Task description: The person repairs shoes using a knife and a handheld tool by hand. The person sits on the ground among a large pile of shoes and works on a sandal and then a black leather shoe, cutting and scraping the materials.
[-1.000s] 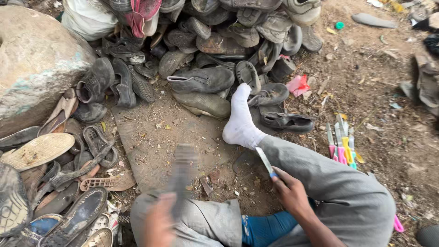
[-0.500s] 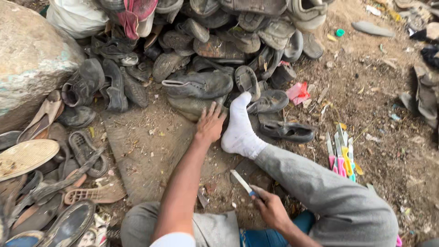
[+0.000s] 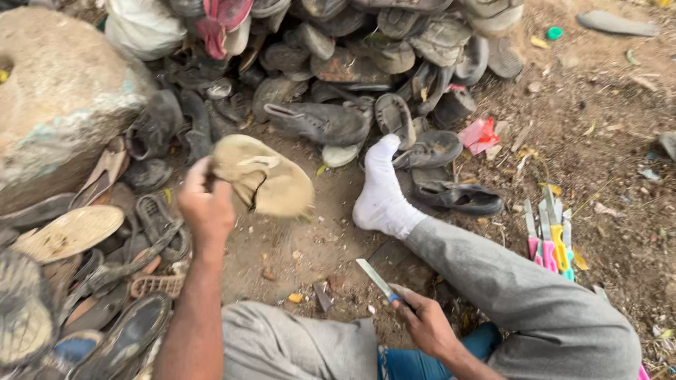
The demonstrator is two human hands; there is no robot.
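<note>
The left hand [image 3: 205, 204] is closed on a worn tan shoe sole [image 3: 264, 177] lifted above the dirt, the right hand [image 3: 426, 325] grips a small blue-handled knife [image 3: 378, 281], a white-socked foot [image 3: 380, 193] lies between, and dusty grey shoes [image 3: 331, 84] are heaped beyond, with coloured-handled knives [image 3: 551, 236] to the right.

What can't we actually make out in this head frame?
- Left hand: fingertips hidden behind the tan shoe sole it holds; sole's far edge motion-blurred.
- Knife: handle covered by the right hand.
- Colourful knives on the ground: too small to count.
- Shoe pile: cut off by the top edge.
</note>
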